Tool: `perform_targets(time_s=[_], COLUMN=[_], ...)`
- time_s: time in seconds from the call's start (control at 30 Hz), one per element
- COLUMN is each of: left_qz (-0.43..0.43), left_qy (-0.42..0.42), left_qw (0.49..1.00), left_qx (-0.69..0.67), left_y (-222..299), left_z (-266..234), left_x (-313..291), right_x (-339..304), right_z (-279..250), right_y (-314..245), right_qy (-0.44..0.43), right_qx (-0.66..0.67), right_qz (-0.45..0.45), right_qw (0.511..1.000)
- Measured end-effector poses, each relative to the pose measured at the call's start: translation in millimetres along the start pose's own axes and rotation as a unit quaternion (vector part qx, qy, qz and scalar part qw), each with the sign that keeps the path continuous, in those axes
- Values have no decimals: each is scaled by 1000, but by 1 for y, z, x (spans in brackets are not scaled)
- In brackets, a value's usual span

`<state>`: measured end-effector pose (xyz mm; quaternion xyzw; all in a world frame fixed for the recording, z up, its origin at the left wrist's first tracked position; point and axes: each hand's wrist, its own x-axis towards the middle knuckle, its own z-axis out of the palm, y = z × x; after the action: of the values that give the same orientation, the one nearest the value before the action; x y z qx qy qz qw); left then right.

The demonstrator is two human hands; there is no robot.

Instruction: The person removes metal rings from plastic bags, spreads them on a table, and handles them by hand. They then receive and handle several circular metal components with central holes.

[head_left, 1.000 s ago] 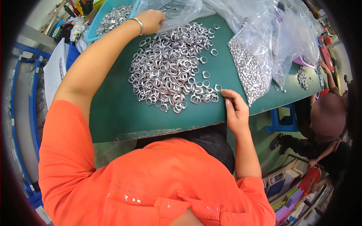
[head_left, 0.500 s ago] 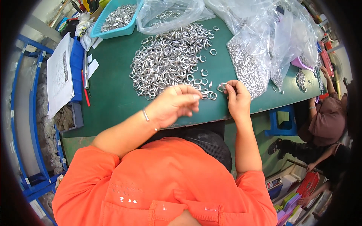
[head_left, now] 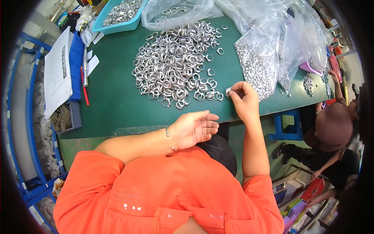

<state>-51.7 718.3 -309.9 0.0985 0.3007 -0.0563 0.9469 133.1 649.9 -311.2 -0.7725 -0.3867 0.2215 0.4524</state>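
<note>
We identify the workpiece as one silver-coloured ring [head_left: 228, 91], located near the front edge of the green counter [head_left: 113, 89], just to the right of a pile of rings [head_left: 167, 62]. The right hand [head_left: 246, 102] reaches in over the front edge and retains this ring; its grip is closed to a pinch between thumb and fingertips, which cover part of the ring. We cannot tell whether the ring also touches the counter. The left hand [head_left: 196, 130] is positioned on our side of the front edge, over the lap, palm turned up; its grip is loosely open, fingers a little curled, and the palm is bare. An open metal cuff bracelet [head_left: 168, 132] encircles the left wrist. We find the pile across the middle of the counter, with single rings lying loose along its right side. Toward the far edge we note a turquoise basket [head_left: 120, 29] of small metal parts and, beside it, a clear plastic bag [head_left: 194, 21] with several rings inside. Toward the right end lies a clear bag of small silver parts [head_left: 255, 58], with a purple scoop [head_left: 310, 68] farther right. At the left edge we see a blue tray [head_left: 77, 58], paper sheets [head_left: 58, 74] and a red pen [head_left: 84, 87].
</note>
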Motion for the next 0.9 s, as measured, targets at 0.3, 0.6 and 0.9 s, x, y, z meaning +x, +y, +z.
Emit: perform_targets(time_s=[0.3,0.6,0.9], left_qz=[-22,-48,-93], left_qy=[-38,-17,-48], left_qw=[996,999,994], left_qx=[-80,13,-43], left_y=[1,-18,-44], left_z=[-17,-10,-40], left_x=[7,3,16], right_x=[-9,-11,-9], right_z=[14,24,24], right_y=[-13,-10,5], right_qy=[-58,-42,-33], right_qx=[-90,-97,-51], right_qz=[-139,-215,-151], right_qw=[984,971,987])
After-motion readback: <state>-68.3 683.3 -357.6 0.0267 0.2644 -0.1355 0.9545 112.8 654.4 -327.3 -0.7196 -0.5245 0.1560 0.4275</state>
